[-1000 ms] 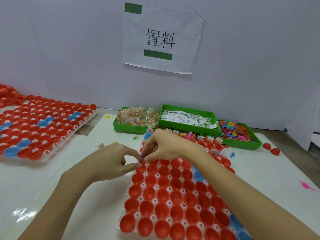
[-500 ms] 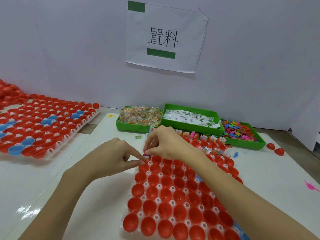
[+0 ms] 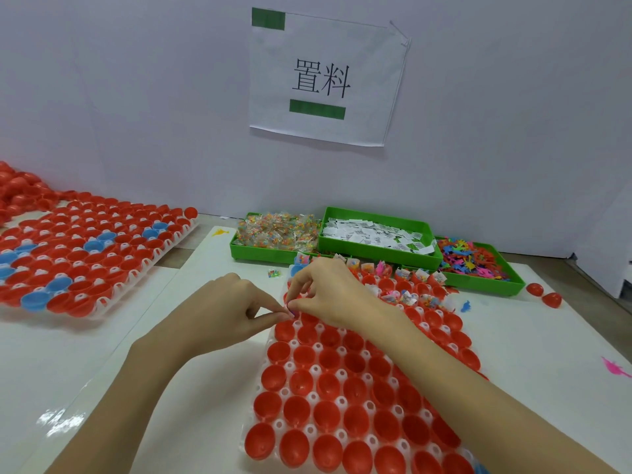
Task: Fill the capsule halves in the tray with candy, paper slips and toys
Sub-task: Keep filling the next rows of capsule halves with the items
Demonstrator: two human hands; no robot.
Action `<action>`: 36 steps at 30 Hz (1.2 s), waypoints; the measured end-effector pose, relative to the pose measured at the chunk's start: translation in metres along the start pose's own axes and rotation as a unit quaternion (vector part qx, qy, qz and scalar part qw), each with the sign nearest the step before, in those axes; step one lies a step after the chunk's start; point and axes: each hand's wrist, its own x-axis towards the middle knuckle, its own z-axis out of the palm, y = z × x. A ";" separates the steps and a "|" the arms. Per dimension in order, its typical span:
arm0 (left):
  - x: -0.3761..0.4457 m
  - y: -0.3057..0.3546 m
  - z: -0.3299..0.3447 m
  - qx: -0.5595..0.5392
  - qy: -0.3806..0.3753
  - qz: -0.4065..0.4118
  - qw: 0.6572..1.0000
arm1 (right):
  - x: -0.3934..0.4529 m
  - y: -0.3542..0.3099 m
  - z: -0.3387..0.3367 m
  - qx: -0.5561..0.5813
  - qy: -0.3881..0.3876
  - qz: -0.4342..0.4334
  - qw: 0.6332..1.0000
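A clear tray (image 3: 270, 336) of red capsule halves (image 3: 328, 384) lies in front of me; its far rows hold candy, slips and toys, the near rows are bare. My left hand (image 3: 222, 309) and my right hand (image 3: 328, 292) meet over the tray's far left corner. Both pinch a small purple toy (image 3: 291, 313) between thumb and fingertips. Behind the tray stand three green bins: wrapped candy (image 3: 277, 232), paper slips (image 3: 372, 234) and coloured plastic toys (image 3: 472, 258).
A second tray of red and blue capsule halves (image 3: 85, 254) lies at the left, with a heap of red halves (image 3: 20, 189) behind it. Two loose red halves (image 3: 543, 294) and a pink toy (image 3: 615, 369) lie at the right. A paper sign (image 3: 325, 77) hangs on the white wall.
Both hands stay pinched together at the tray's far left corner. The view has tilted slightly, so the scene sits a little lower and nearer.
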 end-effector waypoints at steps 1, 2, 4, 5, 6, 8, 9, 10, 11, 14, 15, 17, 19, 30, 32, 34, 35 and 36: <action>0.000 0.000 0.000 -0.004 0.008 0.005 1.000 | -0.002 0.002 -0.004 0.018 -0.005 0.005 1.000; 0.000 0.000 0.000 -0.005 0.007 0.005 1.000 | -0.006 0.005 -0.009 0.040 -0.001 0.014 0.999; 0.000 0.001 0.002 -0.002 -0.007 -0.006 1.000 | -0.015 0.015 -0.020 0.073 0.023 0.032 0.997; 0.001 0.001 0.002 0.001 -0.014 -0.011 1.000 | -0.022 0.022 -0.025 0.090 0.032 0.041 0.995; 0.001 0.001 0.003 0.004 -0.020 -0.016 1.000 | -0.029 0.029 -0.030 0.113 0.040 0.049 0.992; 0.001 0.000 0.005 0.016 -0.030 -0.022 0.999 | -0.046 0.045 -0.039 0.154 0.065 0.057 0.984; 0.002 0.000 0.007 0.021 -0.029 -0.023 0.999 | -0.057 0.053 -0.042 0.172 0.083 0.063 0.980; 0.003 0.001 0.008 0.023 -0.025 -0.021 0.999 | -0.067 0.061 -0.045 0.194 0.102 0.070 0.973; 0.003 0.001 0.010 0.020 -0.018 -0.018 0.999 | -0.076 0.068 -0.047 0.220 0.120 0.078 0.965; 0.004 0.002 0.013 -0.023 0.022 -0.007 0.999 | -0.098 0.084 -0.050 0.296 0.163 0.099 0.936; 0.004 0.002 0.014 -0.052 0.043 -0.003 0.998 | -0.102 0.088 -0.051 0.320 0.177 0.103 0.925; 0.003 0.001 0.015 -0.115 0.088 0.004 0.989 | -0.108 0.095 -0.052 0.348 0.209 0.107 0.908; 0.004 -0.001 0.017 -0.149 0.133 0.002 0.980 | -0.111 0.098 -0.052 0.361 0.242 0.102 0.895; 0.043 -0.012 0.038 -0.061 0.283 -0.190 0.938 | -0.109 0.099 -0.044 0.388 0.271 0.080 0.877; 0.064 -0.024 0.035 -0.008 0.244 -0.178 0.953 | -0.110 0.099 -0.043 0.382 0.272 0.081 0.880; 0.084 -0.037 0.023 0.052 0.186 -0.154 0.969 | -0.111 0.098 -0.043 0.373 0.270 0.085 0.884; 0.093 -0.043 0.017 0.081 0.154 -0.138 0.975 | -0.110 0.099 -0.043 0.372 0.269 0.085 0.884; 0.100 -0.048 0.011 0.105 0.124 -0.122 0.979 | -0.111 0.099 -0.043 0.373 0.269 0.086 0.884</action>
